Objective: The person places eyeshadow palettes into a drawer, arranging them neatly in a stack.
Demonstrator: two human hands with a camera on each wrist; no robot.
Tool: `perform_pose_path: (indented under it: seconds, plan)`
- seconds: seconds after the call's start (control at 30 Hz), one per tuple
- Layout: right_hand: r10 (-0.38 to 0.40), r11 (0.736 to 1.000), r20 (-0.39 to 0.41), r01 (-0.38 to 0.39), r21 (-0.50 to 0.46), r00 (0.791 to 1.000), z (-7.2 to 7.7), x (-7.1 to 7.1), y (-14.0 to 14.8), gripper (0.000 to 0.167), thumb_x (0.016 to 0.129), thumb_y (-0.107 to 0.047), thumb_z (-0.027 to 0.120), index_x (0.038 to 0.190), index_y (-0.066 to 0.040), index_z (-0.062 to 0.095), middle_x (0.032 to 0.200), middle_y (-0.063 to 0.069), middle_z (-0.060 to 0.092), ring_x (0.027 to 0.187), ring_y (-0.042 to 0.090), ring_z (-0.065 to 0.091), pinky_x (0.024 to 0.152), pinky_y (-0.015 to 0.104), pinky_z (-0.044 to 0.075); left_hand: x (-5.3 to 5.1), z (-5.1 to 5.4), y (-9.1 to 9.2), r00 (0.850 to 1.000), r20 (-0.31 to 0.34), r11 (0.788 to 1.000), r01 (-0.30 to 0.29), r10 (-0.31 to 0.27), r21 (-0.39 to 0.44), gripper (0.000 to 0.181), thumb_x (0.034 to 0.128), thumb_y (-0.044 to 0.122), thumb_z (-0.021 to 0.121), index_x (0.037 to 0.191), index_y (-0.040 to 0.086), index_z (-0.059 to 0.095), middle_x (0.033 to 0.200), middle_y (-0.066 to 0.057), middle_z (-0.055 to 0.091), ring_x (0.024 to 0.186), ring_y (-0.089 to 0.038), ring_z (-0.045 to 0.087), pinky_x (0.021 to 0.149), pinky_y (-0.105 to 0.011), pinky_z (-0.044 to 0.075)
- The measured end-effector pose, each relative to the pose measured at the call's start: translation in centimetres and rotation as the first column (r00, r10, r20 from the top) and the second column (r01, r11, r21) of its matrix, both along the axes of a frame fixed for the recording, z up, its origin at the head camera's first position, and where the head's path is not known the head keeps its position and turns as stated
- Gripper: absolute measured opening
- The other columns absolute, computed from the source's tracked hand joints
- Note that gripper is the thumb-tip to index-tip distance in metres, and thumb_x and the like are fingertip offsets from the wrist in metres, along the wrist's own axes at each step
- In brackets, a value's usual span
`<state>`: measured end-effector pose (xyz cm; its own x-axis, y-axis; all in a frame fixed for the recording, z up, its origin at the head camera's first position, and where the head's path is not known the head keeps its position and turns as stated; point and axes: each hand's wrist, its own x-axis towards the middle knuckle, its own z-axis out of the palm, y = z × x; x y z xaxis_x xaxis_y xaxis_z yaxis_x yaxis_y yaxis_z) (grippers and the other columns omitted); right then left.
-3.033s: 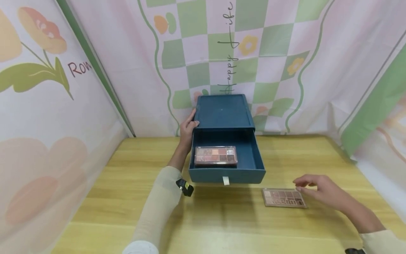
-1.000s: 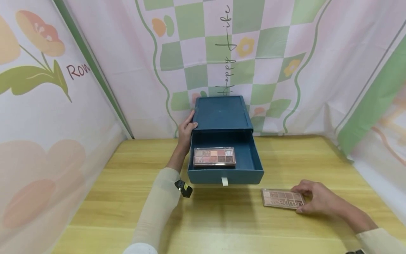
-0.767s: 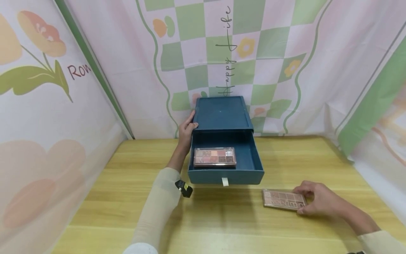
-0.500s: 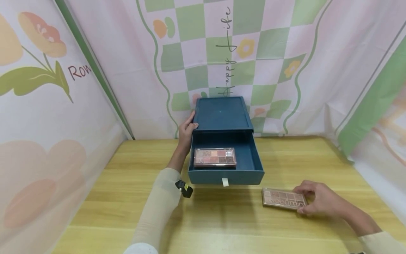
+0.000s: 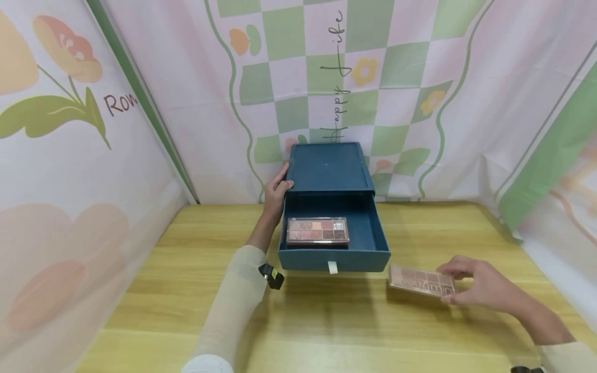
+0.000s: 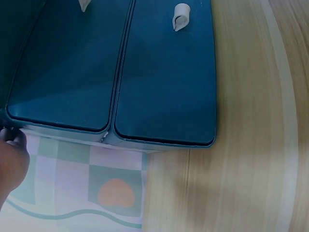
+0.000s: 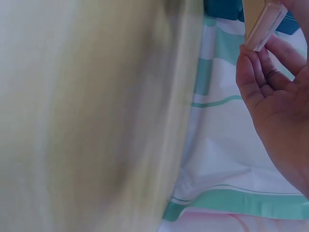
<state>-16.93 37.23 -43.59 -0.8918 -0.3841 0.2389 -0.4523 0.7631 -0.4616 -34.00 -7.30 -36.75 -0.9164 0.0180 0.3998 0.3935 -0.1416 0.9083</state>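
Note:
My right hand [image 5: 485, 286] pinches the right end of a clear-lidded eyeshadow palette [image 5: 420, 280] between thumb and fingers. The palette is raised just off the table and slightly tilted; its end [image 7: 264, 28] shows in the right wrist view. A second eyeshadow palette [image 5: 317, 231] lies inside the pulled-out top drawer [image 5: 333, 260] of a dark blue drawer box [image 5: 328, 167], on its left side. My left hand [image 5: 275, 194] rests along the box's left side, fingers extended, thumb at the top front edge. Its far fingers are hidden.
Two closed lower drawers [image 6: 166, 77] with white pull tabs show in the left wrist view. The box stands on a wood-grain table [image 5: 186, 269] near the back, before a patterned curtain [image 5: 289, 77]. The drawer's right part has bare floor [image 5: 365, 233].
My right hand has moved onto the palette's right end, gripped it and raised it off the table, shifting slightly right and back. The left hand and the drawer box have stayed put.

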Motion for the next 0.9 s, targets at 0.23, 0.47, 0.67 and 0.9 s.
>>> perform_pose_path:
  seconds: [0.23, 0.47, 0.67, 0.9]
  plan:
    - [-0.009, 1.000, -0.005, 0.009, -0.028, 1.000, 1.7, -0.2, 0.2, 0.053, 0.063, -0.023, 0.095, 0.110, -0.014, 0.073, 0.096, -0.019, 0.067, 0.091, -0.011, 0.057, 0.076, 0.022, 0.052, -0.2, 0.3, -0.1, 1.000, 0.009, 1.000, 0.010, -0.010, 0.001, 0.064, 0.0897, 0.011, 0.049, 0.153, 0.003, 0.043, 0.164, -0.013, 0.037, 0.156, -0.026, 0.030, 0.127, -0.044, 0.025]
    - [-0.012, 0.999, -0.077, 0.010, -0.031, 0.997, 3.0, -0.3, -0.2, 0.055, 0.058, -0.021, 0.097, 0.108, -0.014, 0.074, 0.097, -0.021, 0.068, 0.089, -0.013, 0.058, 0.076, 0.020, 0.052, -0.2, 0.4, -0.2, 1.000, 0.000, 1.000, 0.017, -0.017, 0.001, 0.064, 0.0907, 0.009, 0.048, 0.154, 0.001, 0.041, 0.164, -0.015, 0.036, 0.156, -0.026, 0.029, 0.128, -0.044, 0.024]
    - [-0.022, 1.000, -0.099, 0.022, 0.003, 0.995, 4.2, -0.1, -0.4, 0.055, 0.060, -0.023, 0.096, 0.109, -0.017, 0.074, 0.098, -0.025, 0.065, 0.089, -0.013, 0.056, 0.073, 0.020, 0.050, -0.3, 0.2, -0.1, 1.000, -0.006, 1.000, 0.008, -0.008, 0.008, 0.066, 0.0880, 0.010, 0.049, 0.153, 0.001, 0.043, 0.164, -0.017, 0.037, 0.156, -0.027, 0.030, 0.127, -0.044, 0.025]
    - [-0.023, 1.000, -0.083, 0.024, 0.008, 0.996, 5.7, -0.1, -0.1, 0.057, 0.061, -0.018, 0.095, 0.113, -0.013, 0.073, 0.101, -0.028, 0.062, 0.092, -0.012, 0.053, 0.073, 0.019, 0.045, -0.3, 0.1, 0.0, 1.000, -0.008, 1.000, 0.007, -0.007, 0.005, 0.067, 0.0872, 0.012, 0.050, 0.153, -0.001, 0.042, 0.163, -0.017, 0.037, 0.156, -0.027, 0.029, 0.127, -0.045, 0.025]
